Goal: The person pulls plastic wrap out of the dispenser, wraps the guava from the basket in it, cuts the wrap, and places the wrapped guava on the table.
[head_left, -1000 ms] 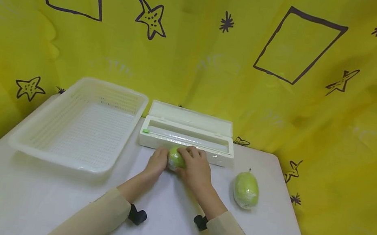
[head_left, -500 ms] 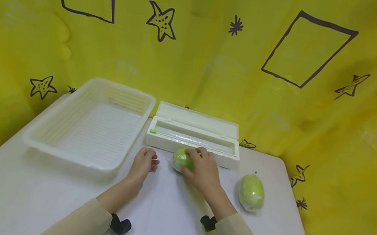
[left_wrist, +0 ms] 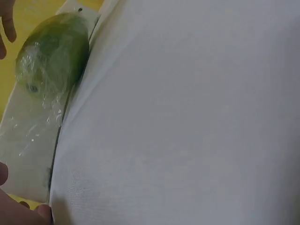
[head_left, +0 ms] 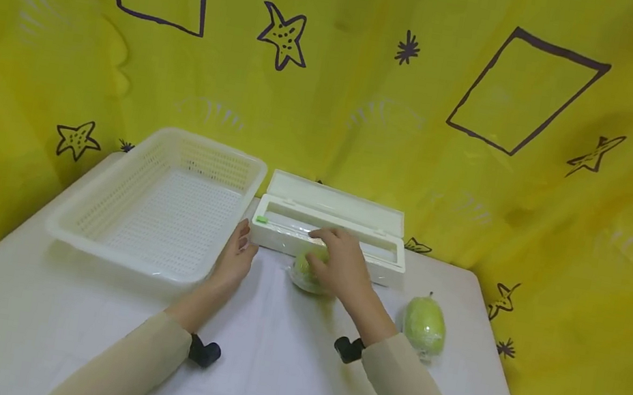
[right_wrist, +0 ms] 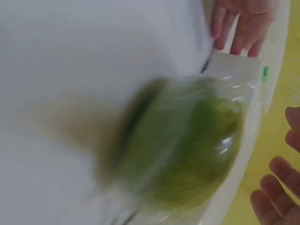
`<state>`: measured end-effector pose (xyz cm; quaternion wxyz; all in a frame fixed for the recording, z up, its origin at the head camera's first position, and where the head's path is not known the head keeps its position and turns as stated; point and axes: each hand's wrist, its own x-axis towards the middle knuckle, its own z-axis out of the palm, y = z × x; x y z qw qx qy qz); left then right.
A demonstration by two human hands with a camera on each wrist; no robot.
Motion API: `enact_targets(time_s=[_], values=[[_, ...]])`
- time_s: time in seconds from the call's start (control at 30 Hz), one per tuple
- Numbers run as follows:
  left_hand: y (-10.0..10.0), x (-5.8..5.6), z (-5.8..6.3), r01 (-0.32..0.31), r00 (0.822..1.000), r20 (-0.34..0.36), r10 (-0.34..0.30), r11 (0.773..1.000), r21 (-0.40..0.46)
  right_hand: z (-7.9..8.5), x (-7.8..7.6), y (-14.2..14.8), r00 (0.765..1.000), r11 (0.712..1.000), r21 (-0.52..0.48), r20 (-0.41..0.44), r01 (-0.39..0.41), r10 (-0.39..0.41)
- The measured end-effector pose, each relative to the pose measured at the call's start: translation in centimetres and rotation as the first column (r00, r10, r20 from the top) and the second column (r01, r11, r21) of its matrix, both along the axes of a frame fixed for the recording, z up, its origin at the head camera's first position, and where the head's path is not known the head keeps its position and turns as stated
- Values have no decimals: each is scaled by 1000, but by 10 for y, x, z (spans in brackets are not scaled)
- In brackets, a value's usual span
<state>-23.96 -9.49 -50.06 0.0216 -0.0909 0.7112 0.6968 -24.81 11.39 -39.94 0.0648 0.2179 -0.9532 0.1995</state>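
Observation:
A green oval fruit [head_left: 303, 274] wrapped in clear film lies on the white cloth, against the front of the white cling film dispenser [head_left: 278, 240]. My right hand [head_left: 343, 267] hovers over it with parted fingers; the right wrist view shows those fingers [right_wrist: 272, 201] apart from the fruit [right_wrist: 187, 150]. At the dispenser's left end is my left hand [head_left: 234, 260], its fingers loosely bent and nothing in them; whether they touch the box I cannot tell. A second film-wrapped green fruit [head_left: 425, 325], with a short stem, lies to the right.
A white plastic basket [head_left: 156, 269] stands at the left, close to my left hand. The dispenser's lid [head_left: 337, 199] is raised at the back, with a green slider [head_left: 261, 219] at its left end. Behind the table hangs a yellow patterned curtain [head_left: 339, 91].
My left hand has left the fruit and moved left to the dispenser's end. The right hand has loosened from the fruit and lifted slightly. The head view has shifted a little.

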Motion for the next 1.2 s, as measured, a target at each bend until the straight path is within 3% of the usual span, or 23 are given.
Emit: enact_targets(time_s=[0.2, 0.4, 0.7, 0.87, 1.03, 1.2], values=[[-4, -11, -3, 24, 995, -94, -11, 991, 133, 16, -27, -45, 986, 992, 48, 122, -117, 110], [-9, -16, -6, 47, 991, -132, -39, 997, 64, 10, -44, -83, 975, 974, 111, 128, -198, 184], [-5, -28, -4, 50, 984, -171, -47, 999, 13, 0, -57, -106, 990, 944, 304, 92, -126, 102], [-6, -26, -5, 49, 982, -180, -54, 998, -33, -2, -56, -110, 994, 925, 367, 74, -101, 79], [-6, -21, -4, 44, 977, -205, -56, 997, -60, -1, -59, -110, 995, 920, 379, 57, -99, 84], [-3, -25, -8, 9, 968, -251, -21, 999, -48, 3, -64, -103, 994, 935, 341, 86, -93, 67]])
